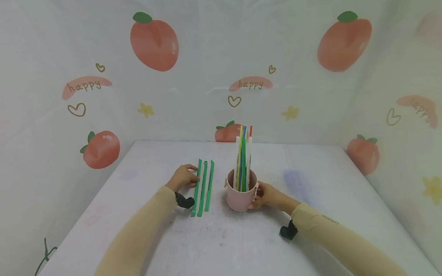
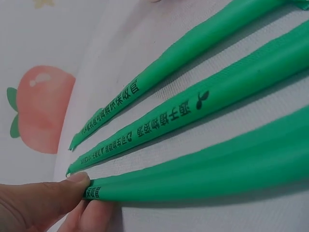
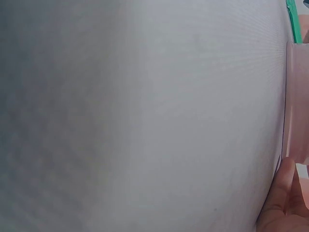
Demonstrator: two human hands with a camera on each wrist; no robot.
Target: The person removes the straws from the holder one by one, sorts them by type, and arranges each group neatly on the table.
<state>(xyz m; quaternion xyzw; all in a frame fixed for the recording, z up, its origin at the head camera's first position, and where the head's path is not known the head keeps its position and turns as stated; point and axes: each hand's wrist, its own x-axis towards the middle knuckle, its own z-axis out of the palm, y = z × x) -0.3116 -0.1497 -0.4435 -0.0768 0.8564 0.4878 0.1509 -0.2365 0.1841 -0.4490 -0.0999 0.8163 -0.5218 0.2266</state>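
At the left, my left hand [image 1: 183,177] pinches the upper part of the leftmost green wrapped straw [image 1: 195,195] between thumb and fingers. In the left wrist view, the thumb lies over the printed end of this straw [image 2: 193,181], with fingertips below it. Two more green wrapped straws [image 1: 203,188] lie side by side just to its right. My right hand [image 1: 271,196] grips the side of a small pink bucket [image 1: 239,201], thumb near its base. Upright in the bucket stand a green wrapped straw [image 1: 243,161], white wrapped ones and yellow, blue and red straws.
A white cloth covers the table [image 1: 221,245], with a bluish patch [image 1: 297,184] right of the bucket. Behind it hangs a pale curtain [image 1: 200,53] printed with fruit. A thin dark green cord [image 1: 46,251] shows at the lower left.
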